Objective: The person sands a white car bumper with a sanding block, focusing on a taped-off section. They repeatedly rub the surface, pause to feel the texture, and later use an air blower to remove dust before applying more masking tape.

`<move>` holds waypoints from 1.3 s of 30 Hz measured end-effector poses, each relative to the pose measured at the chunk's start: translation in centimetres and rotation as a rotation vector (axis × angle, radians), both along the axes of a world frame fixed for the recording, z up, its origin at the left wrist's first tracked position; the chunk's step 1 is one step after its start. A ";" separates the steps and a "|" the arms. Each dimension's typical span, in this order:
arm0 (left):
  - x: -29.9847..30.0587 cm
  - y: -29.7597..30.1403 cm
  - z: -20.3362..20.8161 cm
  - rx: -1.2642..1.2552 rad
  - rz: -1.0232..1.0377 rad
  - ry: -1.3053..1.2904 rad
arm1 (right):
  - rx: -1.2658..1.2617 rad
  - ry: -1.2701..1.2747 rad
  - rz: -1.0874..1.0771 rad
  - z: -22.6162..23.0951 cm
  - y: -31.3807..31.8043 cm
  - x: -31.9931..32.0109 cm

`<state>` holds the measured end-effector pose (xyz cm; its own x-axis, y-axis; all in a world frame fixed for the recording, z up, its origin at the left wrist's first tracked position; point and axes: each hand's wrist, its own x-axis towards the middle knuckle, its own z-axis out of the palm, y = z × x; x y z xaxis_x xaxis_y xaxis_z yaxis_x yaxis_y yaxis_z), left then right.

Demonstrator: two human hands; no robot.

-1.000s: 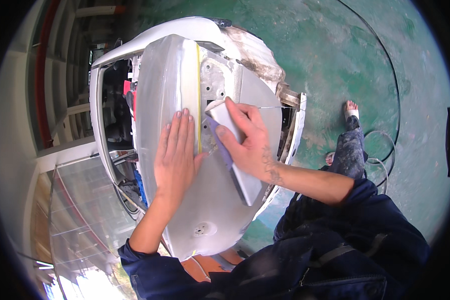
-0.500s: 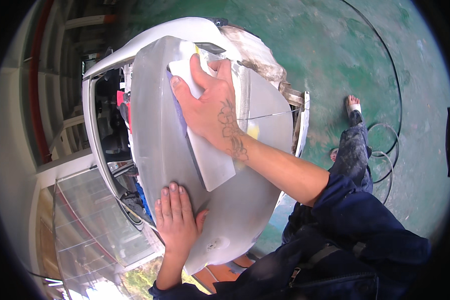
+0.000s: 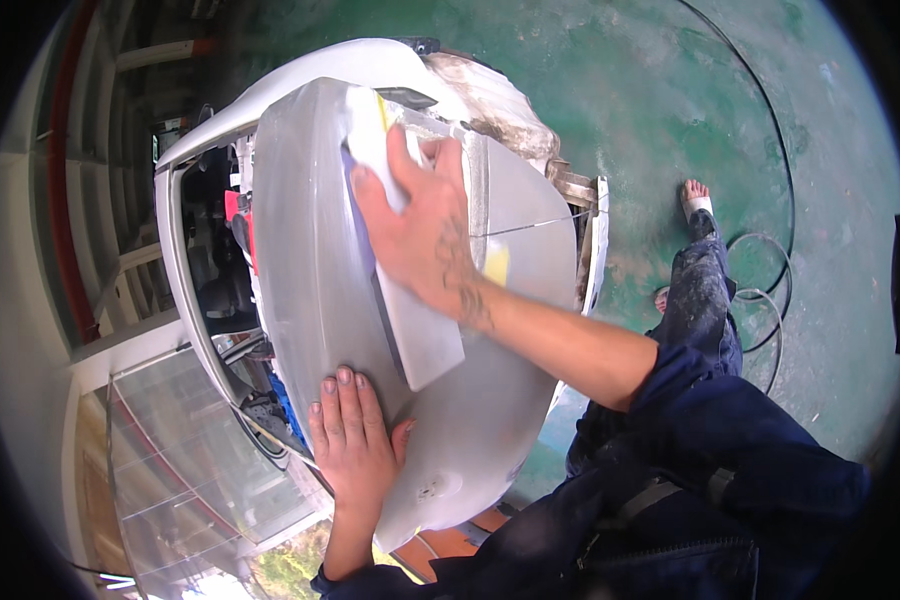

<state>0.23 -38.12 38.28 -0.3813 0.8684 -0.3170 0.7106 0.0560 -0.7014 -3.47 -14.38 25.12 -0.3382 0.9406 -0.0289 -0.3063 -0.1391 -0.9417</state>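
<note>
Under my hands is a grey, curved car body panel (image 3: 305, 250) with a dull, sanded-looking surface. My right hand (image 3: 420, 220) is wrapped over the far part of a long, flat white sanding block (image 3: 420, 335), thumb on its left side. The block lies against the panel; a purplish layer shows along its left edge, and its underside is hidden. My left hand (image 3: 355, 440) lies flat on the near left of the panel, fingers outstretched, just short of the block's near end. A yellow patch (image 3: 496, 263) shows right of my right wrist, a whitish patch (image 3: 366, 118) beyond the block.
A white car body frame (image 3: 176, 250) borders an opening on the left. Dusty, brownish sheeting (image 3: 495, 95) covers the far right corner. On the green floor (image 3: 630, 110) lie a black hose (image 3: 788, 170) and a looped grey hose (image 3: 770, 240). A person's foot and dusty trouser leg (image 3: 705, 270) show at right.
My right hand and the sanding block have slid a little nearer to me along the panel, uncovering more of the whitish patch. My left hand stays in place on the panel.
</note>
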 end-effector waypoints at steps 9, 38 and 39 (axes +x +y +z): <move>-0.3 0.7 0.2 0.000 0.030 -0.041 | 0.063 -0.121 -0.045 0.1 4.8 -3.1; -0.7 -0.5 0.5 0.051 0.032 -0.062 | 0.075 0.012 -0.009 -0.4 -0.6 -0.8; -0.5 -0.3 0.6 0.052 0.050 -0.071 | 0.066 -0.004 -0.007 -0.1 1.2 -1.7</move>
